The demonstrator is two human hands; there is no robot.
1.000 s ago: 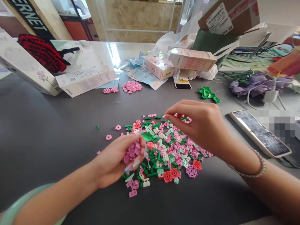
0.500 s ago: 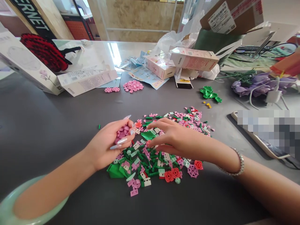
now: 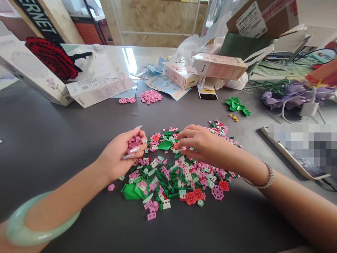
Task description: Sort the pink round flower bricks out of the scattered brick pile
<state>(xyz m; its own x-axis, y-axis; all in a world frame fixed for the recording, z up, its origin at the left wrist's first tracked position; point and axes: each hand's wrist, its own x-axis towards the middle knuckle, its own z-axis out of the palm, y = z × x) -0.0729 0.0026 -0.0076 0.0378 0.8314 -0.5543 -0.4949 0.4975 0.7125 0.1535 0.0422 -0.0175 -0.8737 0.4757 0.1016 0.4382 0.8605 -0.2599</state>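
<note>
My left hand (image 3: pixel 119 151) is cupped, its fingers curled around a cluster of pink pieces (image 3: pixel 133 143). Over the upper part of a mixed pile of small building pieces (image 3: pixel 171 175), my right hand (image 3: pixel 196 142) is held palm down with bent, spread fingers. Its fingertips are near a green leaf piece (image 3: pixel 165 144), and nothing shows in its grasp. Red rose pieces (image 3: pixel 190 198) and a pink web-shaped piece (image 3: pixel 217 192) lie at the pile's near edge. A lone pink piece (image 3: pixel 111 187) rests below my left wrist.
Beyond the pile are pink round pieces (image 3: pixel 151 96), green pieces (image 3: pixel 236 104) and yellow bits (image 3: pixel 233 117). White boxes (image 3: pixel 100 89) stand back left, pink-white boxes (image 3: pixel 219 66) at the back. On the right are a phone (image 3: pixel 292 154) and purple flowers (image 3: pixel 289 95).
My left hand has shifted slightly up and left with its pink pieces. My right hand has moved up and right, uncovering more of the green leaf piece. The lone pink piece now shows.
</note>
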